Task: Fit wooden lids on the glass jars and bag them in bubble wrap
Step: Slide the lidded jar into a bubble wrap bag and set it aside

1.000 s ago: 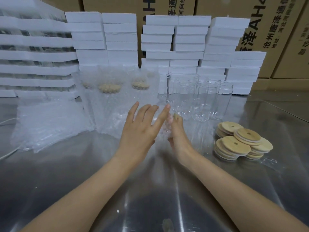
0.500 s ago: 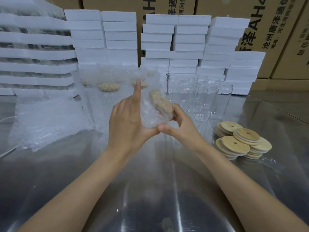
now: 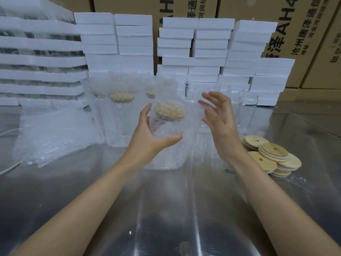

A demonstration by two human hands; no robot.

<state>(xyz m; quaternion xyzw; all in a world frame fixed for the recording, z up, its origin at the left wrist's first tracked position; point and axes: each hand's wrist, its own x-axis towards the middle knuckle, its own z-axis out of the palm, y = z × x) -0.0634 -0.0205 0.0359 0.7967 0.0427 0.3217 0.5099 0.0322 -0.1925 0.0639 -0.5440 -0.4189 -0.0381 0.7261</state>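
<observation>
1. A bubble-wrapped jar [image 3: 166, 130] is gripped by the left hand [image 3: 147, 137], with the thumb low in front and the fingers mostly hidden behind the wrap.
2. Its wooden lid [image 3: 169, 111] is seen only blurrily through the bubbles.
3. The right hand [image 3: 219, 122] is held open just beside the wrap, fingers spread; contact cannot be told.
4. Bare glass jars [image 3: 249, 104] behind the right hand are partly covered by it; loose lids [image 3: 273, 157] lie to its right.

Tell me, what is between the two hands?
In the head view, a bubble-wrapped jar with its wooden lid on sits between them. The left hand holds it; the right hand is open beside it.
</observation>
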